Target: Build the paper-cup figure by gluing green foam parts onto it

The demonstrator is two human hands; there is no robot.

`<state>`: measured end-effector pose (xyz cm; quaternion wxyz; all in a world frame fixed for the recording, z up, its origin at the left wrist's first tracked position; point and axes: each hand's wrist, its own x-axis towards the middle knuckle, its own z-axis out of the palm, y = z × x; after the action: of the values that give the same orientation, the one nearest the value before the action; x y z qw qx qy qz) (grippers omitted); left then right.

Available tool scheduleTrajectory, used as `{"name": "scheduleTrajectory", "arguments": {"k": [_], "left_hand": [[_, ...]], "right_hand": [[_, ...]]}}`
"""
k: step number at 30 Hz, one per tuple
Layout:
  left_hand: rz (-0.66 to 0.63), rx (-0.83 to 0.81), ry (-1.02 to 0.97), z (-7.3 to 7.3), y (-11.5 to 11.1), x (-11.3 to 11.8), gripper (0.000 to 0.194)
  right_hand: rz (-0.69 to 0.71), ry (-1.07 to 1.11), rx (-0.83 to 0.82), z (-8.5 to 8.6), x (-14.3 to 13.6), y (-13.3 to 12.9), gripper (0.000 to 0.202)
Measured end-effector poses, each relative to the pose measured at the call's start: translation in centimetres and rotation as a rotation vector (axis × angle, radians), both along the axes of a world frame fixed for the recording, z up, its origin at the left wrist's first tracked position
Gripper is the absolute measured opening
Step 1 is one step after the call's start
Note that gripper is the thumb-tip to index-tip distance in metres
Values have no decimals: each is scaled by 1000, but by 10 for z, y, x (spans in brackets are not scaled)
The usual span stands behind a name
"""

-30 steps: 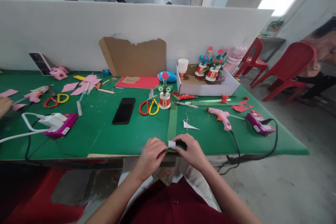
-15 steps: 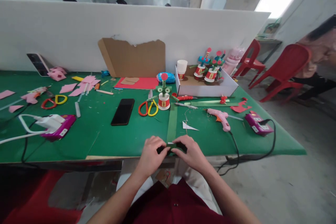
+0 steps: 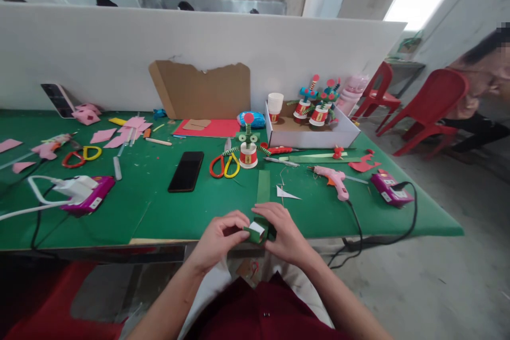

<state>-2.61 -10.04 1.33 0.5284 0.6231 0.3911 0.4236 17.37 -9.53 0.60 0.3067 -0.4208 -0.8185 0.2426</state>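
Note:
At the table's front edge, a folded green paper strip (image 3: 255,232) with a white inner face is held between both hands. My left hand (image 3: 223,235) pinches its left end between thumb and fingers. Closed round the right side of the fold is my right hand (image 3: 283,231). The strip's flat tail (image 3: 263,187) runs away from me over the green table. A paper-cup figure (image 3: 248,151) with a green spring neck stands beyond it, beside red and yellow scissors (image 3: 225,164). A white paper scrap (image 3: 287,193) lies to the right of the tail.
A black phone (image 3: 186,171) lies left of centre. On the right are a pink glue gun (image 3: 332,179) and a purple power block (image 3: 392,189) with a cable. Behind stands a white box (image 3: 314,138) with cup figures. A person sits near red chairs (image 3: 432,98).
The far end of the green strip has been drawn toward me. Its near end is now bent up, showing white inside. My left hand has shifted left and turned.

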Motion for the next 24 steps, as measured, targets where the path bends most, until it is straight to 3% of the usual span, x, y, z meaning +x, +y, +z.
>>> {"name": "scheduleTrajectory", "arguments": {"k": [4, 8, 13, 17, 24], "left_hand": [[2, -137, -184, 0, 1, -18, 30], [267, -226, -408, -4, 8, -37, 32], [557, -313, -716, 4, 21, -56, 31], [735, -385, -838, 10, 26, -60, 31], [788, -511, -842, 4, 27, -41, 22]], "right_hand": [[7, -107, 81, -2, 1, 6, 31], [-20, -133, 153, -1, 10, 13, 22], [-175, -100, 198, 3, 33, 24, 16], [-275, 54, 44, 11, 56, 33, 16], [-340, 295, -376, 27, 77, 40, 25]]}}
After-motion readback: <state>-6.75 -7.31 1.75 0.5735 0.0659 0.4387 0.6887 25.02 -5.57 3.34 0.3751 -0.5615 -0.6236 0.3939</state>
